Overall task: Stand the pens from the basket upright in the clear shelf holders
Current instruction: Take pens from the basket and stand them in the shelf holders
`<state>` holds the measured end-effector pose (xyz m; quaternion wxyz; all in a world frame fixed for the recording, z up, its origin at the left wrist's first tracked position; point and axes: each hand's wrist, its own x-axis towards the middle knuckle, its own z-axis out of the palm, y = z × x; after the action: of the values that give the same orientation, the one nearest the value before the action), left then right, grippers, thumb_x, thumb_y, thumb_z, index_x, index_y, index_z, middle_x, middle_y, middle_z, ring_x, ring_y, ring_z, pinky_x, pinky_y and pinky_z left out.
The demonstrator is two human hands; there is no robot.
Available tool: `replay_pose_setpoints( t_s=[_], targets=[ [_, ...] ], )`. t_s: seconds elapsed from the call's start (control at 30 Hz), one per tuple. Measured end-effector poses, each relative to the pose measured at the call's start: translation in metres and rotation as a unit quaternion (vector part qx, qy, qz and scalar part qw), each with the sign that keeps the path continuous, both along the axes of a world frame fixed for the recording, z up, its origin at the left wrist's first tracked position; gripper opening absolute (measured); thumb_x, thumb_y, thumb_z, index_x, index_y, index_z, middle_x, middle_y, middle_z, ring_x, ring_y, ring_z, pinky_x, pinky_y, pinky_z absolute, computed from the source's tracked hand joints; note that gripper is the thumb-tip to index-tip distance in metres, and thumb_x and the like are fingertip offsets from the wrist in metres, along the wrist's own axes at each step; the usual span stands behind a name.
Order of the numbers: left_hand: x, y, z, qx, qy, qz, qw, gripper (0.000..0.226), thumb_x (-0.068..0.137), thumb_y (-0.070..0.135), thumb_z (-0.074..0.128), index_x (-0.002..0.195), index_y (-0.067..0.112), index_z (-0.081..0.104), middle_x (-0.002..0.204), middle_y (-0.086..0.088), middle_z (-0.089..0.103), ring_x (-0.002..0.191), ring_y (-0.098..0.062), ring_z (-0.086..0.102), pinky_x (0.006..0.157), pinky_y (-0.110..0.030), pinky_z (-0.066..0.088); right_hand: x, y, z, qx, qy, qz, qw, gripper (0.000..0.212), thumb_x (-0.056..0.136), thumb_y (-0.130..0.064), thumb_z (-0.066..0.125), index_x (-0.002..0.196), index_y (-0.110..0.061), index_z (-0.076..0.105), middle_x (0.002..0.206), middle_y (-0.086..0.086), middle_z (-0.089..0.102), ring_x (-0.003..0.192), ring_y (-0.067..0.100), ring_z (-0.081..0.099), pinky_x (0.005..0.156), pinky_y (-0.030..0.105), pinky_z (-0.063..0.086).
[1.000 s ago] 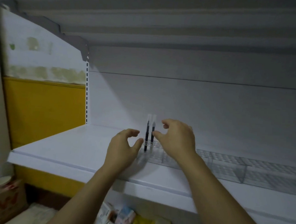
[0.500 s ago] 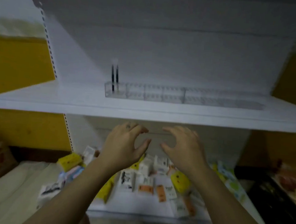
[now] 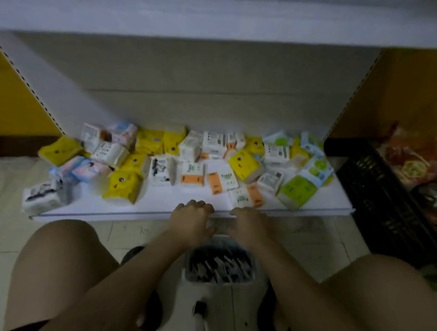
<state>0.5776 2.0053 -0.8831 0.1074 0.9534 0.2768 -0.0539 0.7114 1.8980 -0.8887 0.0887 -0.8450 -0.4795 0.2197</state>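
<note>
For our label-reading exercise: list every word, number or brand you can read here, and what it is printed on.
None can be read.
Tissue packs on the lower shelf: printed labels and marks, all too blurred to read.
Basket of pens: no text visible.

no words or numbers can be read. the packs [image 3: 275, 153] on the lower shelf [image 3: 157, 207] carry print, but all of it is blurred. one white pack [image 3: 160, 169] shows dark marks. white-and-orange packs [image 3: 193, 174] show green lettering too soft to make out. back packs [image 3: 215, 139] have grey barcode-like panels. yellow packs [image 3: 243, 163] show only dark dots and a red spot.
</note>
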Motion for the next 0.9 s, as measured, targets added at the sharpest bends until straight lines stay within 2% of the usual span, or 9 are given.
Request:
replay_pose_setpoints(
  t_s=[0.1,0.13,0.23,0.3,0.43,0.57,0.73,0.83,0.9],
  targets=[
    [0.012,0.006,-0.048,-0.044,0.069,0.007,0.997,0.047,0.090,0.046,0.050,0.130,0.021,0.050,0.131,-0.003,0.054,0.121,-0.025,0.048,0.097,-0.037,0.041,0.002,0.011,-0.054,-0.042,0.066,-0.003,0.997,0.028,0.093,-0.030,0.059,0.115,-0.013,0.063,0.115,0.005,0.064,0.106,0.021,0.060,0.085,0.020,0.043],
    [0.016,0.008,-0.062,-0.062,0.094,0.008,0.994,0.046,0.091,0.046,0.049,0.129,0.021,0.050,0.130,-0.004,0.054,0.120,-0.025,0.048,0.097,-0.038,0.041,0.004,0.016,-0.067,-0.058,0.079,-0.002,0.995,0.024,0.093,-0.029,0.059,0.111,-0.014,0.064,0.112,0.005,0.065,0.103,0.021,0.060,0.081,0.021,0.042],
    [0.024,0.012,-0.086,-0.126,0.149,0.027,0.980,0.046,0.091,0.049,0.047,0.128,0.021,0.049,0.130,-0.005,0.054,0.120,-0.026,0.049,0.098,-0.041,0.039,0.012,0.025,-0.085,-0.102,0.100,-0.007,0.990,0.026,0.088,-0.026,0.062,0.110,-0.013,0.063,0.112,0.010,0.064,0.104,0.029,0.061,0.086,0.035,0.049],
    [0.025,0.009,-0.089,-0.145,0.156,0.043,0.976,0.048,0.090,0.050,0.049,0.132,0.027,0.048,0.130,-0.002,0.055,0.119,-0.024,0.051,0.098,-0.041,0.041,0.015,0.023,-0.079,-0.125,0.107,-0.016,0.986,0.031,0.087,-0.029,0.063,0.114,-0.014,0.063,0.112,0.010,0.065,0.104,0.031,0.061,0.088,0.038,0.049],
    [0.027,-0.004,-0.081,-0.155,0.108,0.067,0.980,0.040,0.090,0.043,0.054,0.127,0.028,0.052,0.122,0.000,0.060,0.102,-0.017,0.059,0.073,-0.024,0.041,0.013,0.014,-0.072,-0.128,0.107,-0.055,0.984,0.027,0.089,-0.032,0.061,0.111,-0.016,0.063,0.111,0.007,0.064,0.103,0.028,0.061,0.090,0.040,0.050],
    [0.035,-0.011,-0.118,-0.176,0.120,0.117,0.970,0.024,0.094,0.032,0.053,0.114,0.020,0.059,0.110,-0.002,0.064,0.085,-0.012,0.057,0.066,-0.021,0.041,0.010,0.016,-0.117,-0.129,0.097,-0.069,0.985,0.037,0.090,-0.031,0.063,0.123,-0.014,0.059,0.126,0.008,0.057,0.111,0.026,0.056,0.093,0.036,0.048],
    [0.027,-0.021,-0.193,-0.234,0.127,0.163,0.950,0.035,0.101,0.031,0.044,0.130,0.013,0.052,0.126,-0.008,0.058,0.109,-0.021,0.057,0.079,-0.026,0.043,0.004,0.008,-0.197,-0.157,0.088,-0.075,0.981,0.035,0.095,-0.027,0.055,0.126,-0.012,0.055,0.124,0.012,0.056,0.110,0.030,0.056,0.091,0.039,0.047],
    [-0.003,-0.048,-0.208,-0.264,0.117,0.191,0.938,0.024,0.099,0.032,0.044,0.114,0.020,0.058,0.114,-0.003,0.064,0.100,-0.020,0.060,0.090,-0.034,0.049,-0.014,-0.028,-0.209,-0.208,0.148,-0.066,0.965,0.031,0.101,-0.023,0.047,0.126,-0.011,0.057,0.124,0.012,0.058,0.111,0.029,0.055,0.094,0.036,0.046],
    [-0.004,-0.044,-0.220,-0.292,0.105,0.203,0.929,0.024,0.098,0.033,0.046,0.117,0.023,0.056,0.115,-0.001,0.064,0.101,-0.020,0.060,0.093,-0.038,0.048,-0.007,-0.034,-0.216,-0.186,0.169,-0.077,0.965,0.029,0.100,-0.021,0.049,0.123,-0.008,0.059,0.121,0.013,0.060,0.110,0.029,0.056,0.093,0.036,0.047]
  ],
)
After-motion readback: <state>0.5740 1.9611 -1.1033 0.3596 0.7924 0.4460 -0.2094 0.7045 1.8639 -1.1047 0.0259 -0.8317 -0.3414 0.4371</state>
